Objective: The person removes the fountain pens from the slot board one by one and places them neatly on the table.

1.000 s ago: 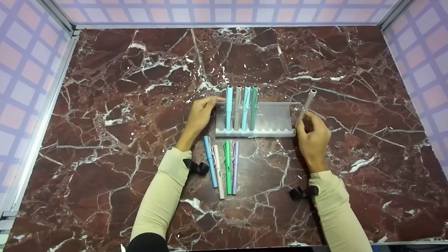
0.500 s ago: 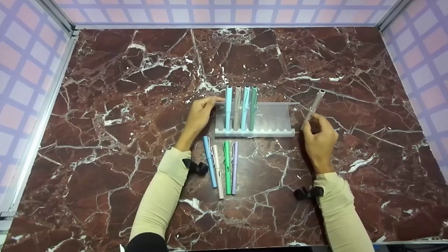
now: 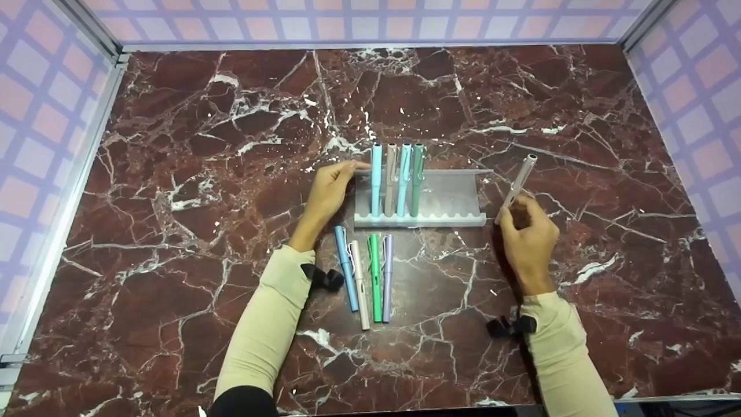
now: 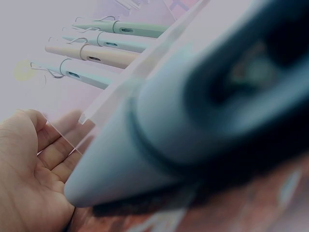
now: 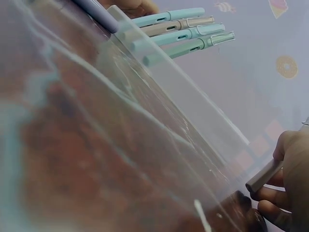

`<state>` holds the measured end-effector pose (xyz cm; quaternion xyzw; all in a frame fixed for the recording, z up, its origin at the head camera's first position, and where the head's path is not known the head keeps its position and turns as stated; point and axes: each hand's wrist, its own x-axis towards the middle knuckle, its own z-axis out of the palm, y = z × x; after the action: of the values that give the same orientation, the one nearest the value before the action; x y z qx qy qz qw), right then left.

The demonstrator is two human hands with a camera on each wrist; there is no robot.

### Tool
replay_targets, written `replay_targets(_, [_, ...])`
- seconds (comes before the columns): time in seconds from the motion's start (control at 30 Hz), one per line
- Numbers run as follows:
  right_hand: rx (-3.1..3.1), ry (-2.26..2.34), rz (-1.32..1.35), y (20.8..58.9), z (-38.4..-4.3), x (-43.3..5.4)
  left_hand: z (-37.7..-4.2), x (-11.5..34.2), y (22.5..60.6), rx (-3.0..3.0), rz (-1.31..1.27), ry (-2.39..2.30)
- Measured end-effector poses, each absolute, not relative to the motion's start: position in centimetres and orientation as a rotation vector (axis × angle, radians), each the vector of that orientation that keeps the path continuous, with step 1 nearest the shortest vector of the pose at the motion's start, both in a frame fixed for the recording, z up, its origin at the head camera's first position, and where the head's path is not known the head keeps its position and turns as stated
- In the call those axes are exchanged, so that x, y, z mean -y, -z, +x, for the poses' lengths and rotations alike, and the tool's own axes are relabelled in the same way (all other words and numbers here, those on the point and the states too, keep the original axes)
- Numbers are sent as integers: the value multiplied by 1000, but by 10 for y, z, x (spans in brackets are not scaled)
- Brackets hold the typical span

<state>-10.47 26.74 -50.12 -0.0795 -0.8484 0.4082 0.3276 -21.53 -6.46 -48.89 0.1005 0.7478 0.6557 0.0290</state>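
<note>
A clear pen rack [image 3: 448, 194] with a scalloped front ledge holds several pens in its left slots: a light blue pen [image 3: 376, 179], a taupe pen [image 3: 390, 188], another light blue pen [image 3: 403, 188] and a dark green pen [image 3: 416, 188]. My left hand [image 3: 329, 188] grips the rack's left edge; in the left wrist view, the thumb is on one side of the clear panel and fingers [image 4: 58, 152] show behind it. To the right of the rack, my right hand [image 3: 529, 237] pinches a taupe-grey pen [image 3: 521, 178] near its lower end, tilted with its top up and right.
In front of the rack lie a blue pen [image 3: 346, 269], a pale pinkish pen [image 3: 359, 286], a green pen [image 3: 375, 278] and a lilac pen [image 3: 388, 278]. The marbled table [image 3: 173, 324] has checkered walls at its back and sides.
My right hand has moved a little right, away from the rack, carrying the taupe-grey pen, then slightly nearer the body. The left hand, rack and other pens keep their places.
</note>
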Motion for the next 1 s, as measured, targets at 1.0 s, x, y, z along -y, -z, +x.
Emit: replay_targets(1.0, [2213,-1261,-143,479,-72,-245,-215,64,488,-2295,299,-2023])
